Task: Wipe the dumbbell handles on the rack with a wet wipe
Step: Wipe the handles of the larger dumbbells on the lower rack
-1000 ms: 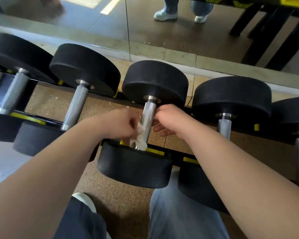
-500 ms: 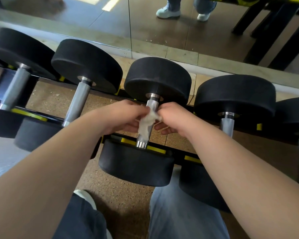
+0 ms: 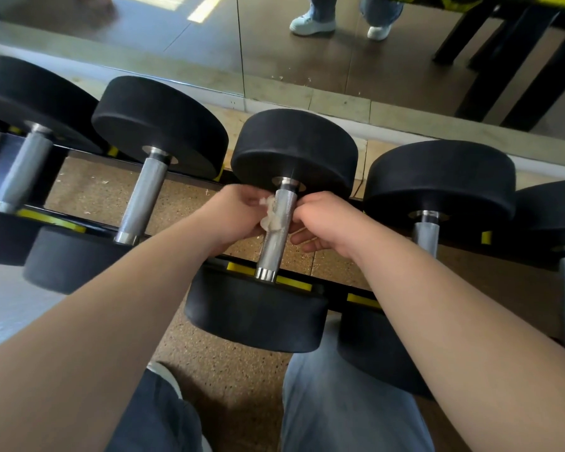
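Several black dumbbells with knurled steel handles lie across a black rack with yellow strips (image 3: 294,283). The middle dumbbell's handle (image 3: 273,249) runs between my two hands. My left hand (image 3: 232,213) pinches a crumpled white wet wipe (image 3: 270,214) against the upper left side of that handle, near the far weight head (image 3: 294,148). My right hand (image 3: 327,220) grips the same handle from the right, its fingers curled behind it. The wipe's far end is hidden behind the handle.
Neighbouring handles stand to the left (image 3: 142,197) and right (image 3: 426,234). A wall mirror (image 3: 274,44) rises behind the rack and reflects a person's white shoes. My legs and a shoe stand on speckled brown floor (image 3: 222,363) below the rack.
Both hands have slid with the wipe up the handle, from near the lower weight head towards the far one. More bare steel shows below the hands.
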